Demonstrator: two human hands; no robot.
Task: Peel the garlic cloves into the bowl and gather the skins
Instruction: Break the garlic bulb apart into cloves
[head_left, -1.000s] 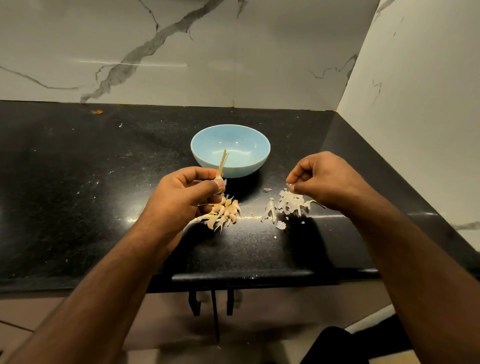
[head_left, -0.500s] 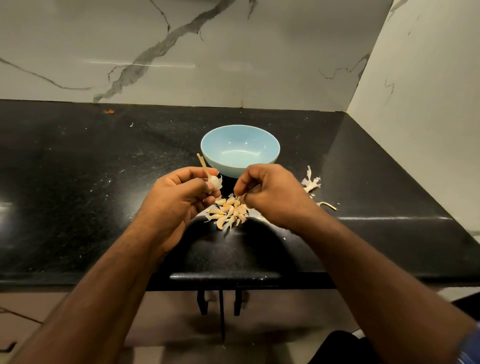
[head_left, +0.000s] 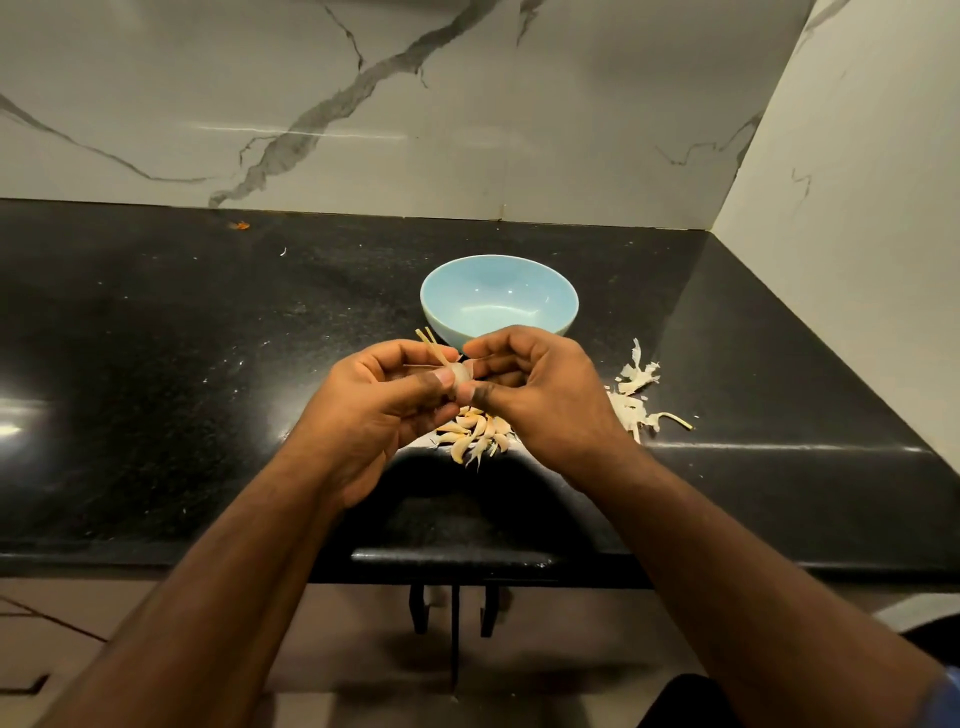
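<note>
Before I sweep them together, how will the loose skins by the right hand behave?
The skins look thin, curled and papery, so probably very light and floppy. They lie scattered on the smooth black counter, so a push may slide or flutter some away. They would likely crumple when pinched.

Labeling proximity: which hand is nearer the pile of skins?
Right. The right hand sits just left of the skins; the left hand is farther left, beyond it.
</note>
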